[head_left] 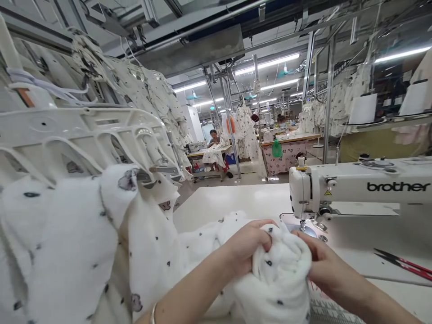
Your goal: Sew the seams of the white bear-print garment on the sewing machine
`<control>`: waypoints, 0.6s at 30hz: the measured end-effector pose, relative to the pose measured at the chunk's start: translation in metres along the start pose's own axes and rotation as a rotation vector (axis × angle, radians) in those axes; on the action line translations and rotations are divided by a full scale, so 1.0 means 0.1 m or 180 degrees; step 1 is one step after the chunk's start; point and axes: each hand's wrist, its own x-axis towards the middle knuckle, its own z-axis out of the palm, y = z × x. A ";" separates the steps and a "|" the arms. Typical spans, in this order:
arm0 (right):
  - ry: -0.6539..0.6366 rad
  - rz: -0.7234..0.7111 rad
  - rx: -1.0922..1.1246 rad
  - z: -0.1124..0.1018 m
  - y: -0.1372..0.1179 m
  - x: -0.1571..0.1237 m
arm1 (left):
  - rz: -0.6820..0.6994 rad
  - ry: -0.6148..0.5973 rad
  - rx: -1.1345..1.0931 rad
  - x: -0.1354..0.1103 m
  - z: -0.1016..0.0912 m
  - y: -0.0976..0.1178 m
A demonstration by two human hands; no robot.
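My left hand (245, 245) is closed on a bunched fold of white fleecy fabric (280, 274) with small dark prints. On the other side of the same bundle my right hand (319, 261) grips it, fingers curled into the cloth. The bundle is held just in front of the needle area (302, 225) of a white Brother sewing machine (357, 186). The rest of the fabric trails off to the left, draped over a white plastic rack (84, 130).
Red-handled scissors (405, 264) lie on the white table (229, 200) at the right. Hanging printed garments (155, 103) fill the left and background. A person sits at a far table (214, 139). Thread cones (362, 108) stand on a shelf at the right.
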 end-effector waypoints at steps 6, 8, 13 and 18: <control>0.0050 0.0074 0.0211 -0.05 0.06 0.08 | -0.0126 -0.0048 -0.0314 0.06 -0.08 0.06; 0.0053 0.0048 0.0331 -0.05 0.07 0.08 | -0.0140 -0.0060 -0.0295 0.06 -0.08 0.06; 0.0154 -0.0069 0.0498 -0.11 0.09 0.04 | -0.0016 -0.0280 0.0563 0.00 -0.11 0.02; 0.0502 -0.0236 0.0687 -0.18 0.14 0.02 | 0.0352 -0.0462 0.1520 0.01 -0.13 -0.05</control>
